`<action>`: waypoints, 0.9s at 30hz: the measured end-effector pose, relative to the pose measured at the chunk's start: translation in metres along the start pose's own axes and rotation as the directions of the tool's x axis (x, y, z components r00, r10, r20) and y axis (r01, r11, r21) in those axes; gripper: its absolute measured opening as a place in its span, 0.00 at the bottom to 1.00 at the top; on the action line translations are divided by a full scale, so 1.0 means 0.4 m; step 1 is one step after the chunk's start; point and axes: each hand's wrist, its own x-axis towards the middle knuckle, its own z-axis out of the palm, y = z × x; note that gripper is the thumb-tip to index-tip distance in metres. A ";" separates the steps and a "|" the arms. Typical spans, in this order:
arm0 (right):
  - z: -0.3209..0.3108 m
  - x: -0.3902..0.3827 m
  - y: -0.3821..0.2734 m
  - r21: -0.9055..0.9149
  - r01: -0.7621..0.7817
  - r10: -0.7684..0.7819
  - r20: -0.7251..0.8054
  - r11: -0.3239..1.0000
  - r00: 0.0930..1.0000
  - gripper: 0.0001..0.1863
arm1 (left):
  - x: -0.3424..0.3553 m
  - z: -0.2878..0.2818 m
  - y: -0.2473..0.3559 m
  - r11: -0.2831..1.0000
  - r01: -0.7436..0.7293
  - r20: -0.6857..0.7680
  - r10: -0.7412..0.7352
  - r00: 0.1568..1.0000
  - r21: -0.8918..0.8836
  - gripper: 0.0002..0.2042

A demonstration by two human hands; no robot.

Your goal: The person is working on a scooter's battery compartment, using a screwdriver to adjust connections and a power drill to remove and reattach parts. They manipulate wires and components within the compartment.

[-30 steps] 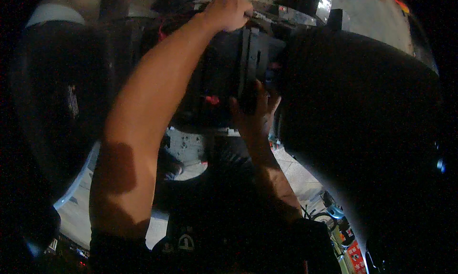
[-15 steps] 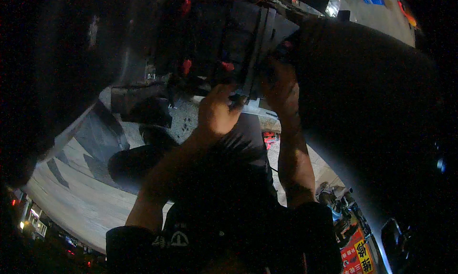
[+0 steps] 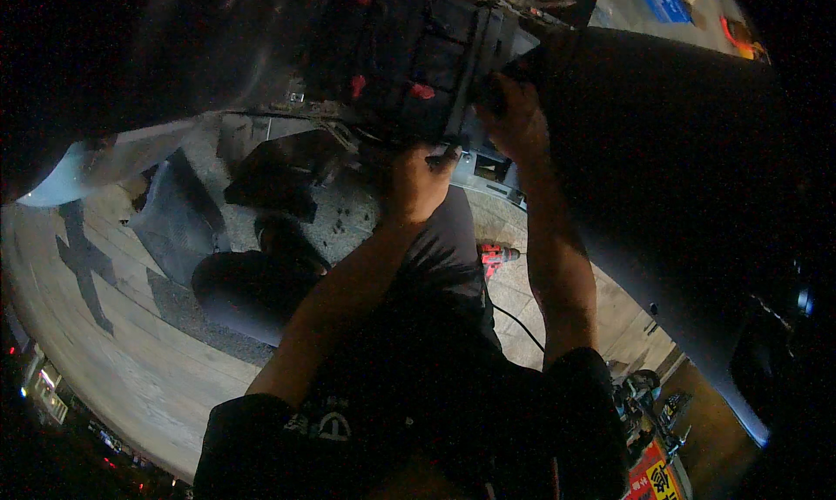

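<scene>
My left hand (image 3: 418, 183) has its fingers curled at the lower end of a dark upright metal rail (image 3: 466, 73), at the front lip of an open compartment; what it grips there is hidden. My right hand (image 3: 514, 121) is higher, to the right of the rail, its fingers bent into shadow around something dark that I cannot make out. Left of the rail sit black blocks, apparently batteries (image 3: 401, 47), with red caps (image 3: 423, 91) and wires. Below the lip a slotted pale metal bracket (image 3: 489, 179) shows.
My knee and dark trousers (image 3: 235, 291) are below. A red power drill (image 3: 495, 258) lies on the pavement with a black cable nearby. Dark panels (image 3: 662, 169) flank the compartment. A removed dark piece (image 3: 266, 173) sits at left; bikes and a red-yellow sign (image 3: 653, 469) are lower right.
My left hand came down from the top of the compartment to its front lip. My right hand shifted up and right. The view now shows more pavement and the drill.
</scene>
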 end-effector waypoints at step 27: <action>-0.046 -0.062 -0.046 -0.117 0.271 -0.243 0.211 0.955 0.947 0.58 | -0.039 -0.295 -0.193 0.955 -0.237 0.208 0.199 0.958 0.177 0.14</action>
